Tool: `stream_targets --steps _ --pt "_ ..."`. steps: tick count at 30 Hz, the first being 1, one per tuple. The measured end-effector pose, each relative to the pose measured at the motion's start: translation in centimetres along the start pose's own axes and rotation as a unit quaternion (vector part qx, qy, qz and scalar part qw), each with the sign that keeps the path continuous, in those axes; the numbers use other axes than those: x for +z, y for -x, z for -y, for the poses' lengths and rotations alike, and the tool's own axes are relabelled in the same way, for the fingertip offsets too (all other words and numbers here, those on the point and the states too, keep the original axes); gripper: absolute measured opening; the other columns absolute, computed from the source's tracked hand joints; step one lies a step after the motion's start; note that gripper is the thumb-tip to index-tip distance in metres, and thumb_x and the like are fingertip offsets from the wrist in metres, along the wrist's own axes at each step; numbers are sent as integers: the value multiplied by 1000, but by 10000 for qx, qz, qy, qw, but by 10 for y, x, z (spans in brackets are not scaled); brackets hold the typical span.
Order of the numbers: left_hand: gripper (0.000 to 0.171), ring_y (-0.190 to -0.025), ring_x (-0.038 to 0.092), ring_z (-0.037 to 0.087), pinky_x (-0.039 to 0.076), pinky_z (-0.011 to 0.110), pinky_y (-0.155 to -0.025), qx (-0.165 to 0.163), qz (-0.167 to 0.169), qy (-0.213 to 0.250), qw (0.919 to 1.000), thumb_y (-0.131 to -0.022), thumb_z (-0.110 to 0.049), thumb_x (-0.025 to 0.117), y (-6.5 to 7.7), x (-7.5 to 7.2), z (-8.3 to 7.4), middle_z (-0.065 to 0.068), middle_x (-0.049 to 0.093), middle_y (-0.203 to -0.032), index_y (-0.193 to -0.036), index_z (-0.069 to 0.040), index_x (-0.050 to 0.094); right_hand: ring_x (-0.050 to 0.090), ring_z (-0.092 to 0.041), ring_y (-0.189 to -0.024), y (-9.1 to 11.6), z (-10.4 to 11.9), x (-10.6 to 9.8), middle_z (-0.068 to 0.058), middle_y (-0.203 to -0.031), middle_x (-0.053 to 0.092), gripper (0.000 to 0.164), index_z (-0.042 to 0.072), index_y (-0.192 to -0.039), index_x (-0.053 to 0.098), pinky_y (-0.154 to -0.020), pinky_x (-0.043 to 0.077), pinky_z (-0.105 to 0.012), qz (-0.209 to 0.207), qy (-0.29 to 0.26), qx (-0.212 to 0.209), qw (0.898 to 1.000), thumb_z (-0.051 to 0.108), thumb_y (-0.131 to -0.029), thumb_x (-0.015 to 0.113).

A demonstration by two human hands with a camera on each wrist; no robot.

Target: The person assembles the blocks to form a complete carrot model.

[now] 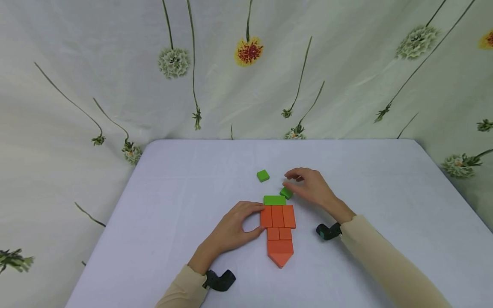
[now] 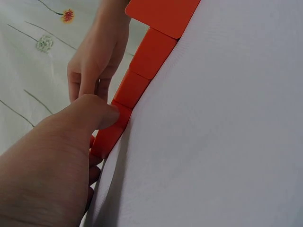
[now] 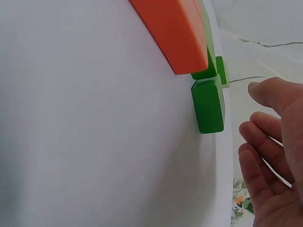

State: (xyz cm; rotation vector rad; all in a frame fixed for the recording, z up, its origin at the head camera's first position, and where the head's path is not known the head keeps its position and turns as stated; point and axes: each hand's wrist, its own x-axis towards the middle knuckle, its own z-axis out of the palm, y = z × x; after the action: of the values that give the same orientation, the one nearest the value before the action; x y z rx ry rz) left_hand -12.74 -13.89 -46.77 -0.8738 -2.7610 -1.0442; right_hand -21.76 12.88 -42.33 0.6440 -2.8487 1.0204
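Flat orange blocks (image 1: 277, 216) lie joined on the table in a column, with a pointed orange block (image 1: 280, 253) at the near end. A green rectangular block (image 1: 274, 200) adjoins their far end. My left hand (image 1: 235, 226) pinches the leftmost orange block at its corners, thumb at the near end and fingers at the far end. In the left wrist view, the thumb lies on an orange side face (image 2: 109, 135). My right hand (image 1: 312, 187) hovers with parted, bent fingers beside a small green block (image 1: 286, 193); the right wrist view shows a gap between them.
Another small green block (image 1: 263, 176) lies apart, farther back on the white-covered table (image 1: 185, 188). A flower-printed cloth (image 1: 215, 77) hangs behind the table's far edge. Dark wrist cameras (image 1: 220, 281) hang at both sleeves, close above the tabletop.
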Motion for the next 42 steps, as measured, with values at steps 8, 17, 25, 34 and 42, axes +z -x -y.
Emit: stream_targets --steps 8,17,25,34,42 --pt "54 -133 54 17 49 40 -112 -33 44 38 10000 -91 -28 80 0 0 -1 -1 63 -139 -140 -16 63 67 -31 -110 -26 8 5 -12 -119 74 34 4 -125 71 -96 58 -45 338 156 -224 9991 21 -95 74" --pt "53 -133 54 17 49 40 -112 26 15 48 10000 -91 -27 80 0 0 0 -2 64 -139 -140 -15 63 64 -31 -119 -49 15 12 -11 -134 68 41 7 -139 64 -100 56 -46 1020 472 -349 9931 16 -99 68" --pt "52 -132 55 16 49 39 -112 93 -73 75 9999 -90 -25 80 0 1 1 -2 64 -138 -138 -15 64 62 -31 -127 -60 18 19 -13 -137 67 41 4 -141 62 -110 49 -47 1497 780 -866 9818 8 -100 64" --pt "52 -131 55 17 50 38 -111 147 -68 54 9999 -90 -25 80 0 1 0 -1 65 -137 -138 -13 64 62 -30 -124 -57 17 20 -11 -134 68 37 4 -137 64 -108 51 -47 1573 502 -948 9817 9 -101 65" --pt "52 -131 55 17 50 39 -111 132 -51 42 9999 -90 -26 80 0 -1 1 -1 65 -137 -138 -13 64 60 -29 -124 -47 20 16 -10 -135 67 36 7 -137 65 -105 53 -46 1831 -97 -998 9780 13 -102 64"
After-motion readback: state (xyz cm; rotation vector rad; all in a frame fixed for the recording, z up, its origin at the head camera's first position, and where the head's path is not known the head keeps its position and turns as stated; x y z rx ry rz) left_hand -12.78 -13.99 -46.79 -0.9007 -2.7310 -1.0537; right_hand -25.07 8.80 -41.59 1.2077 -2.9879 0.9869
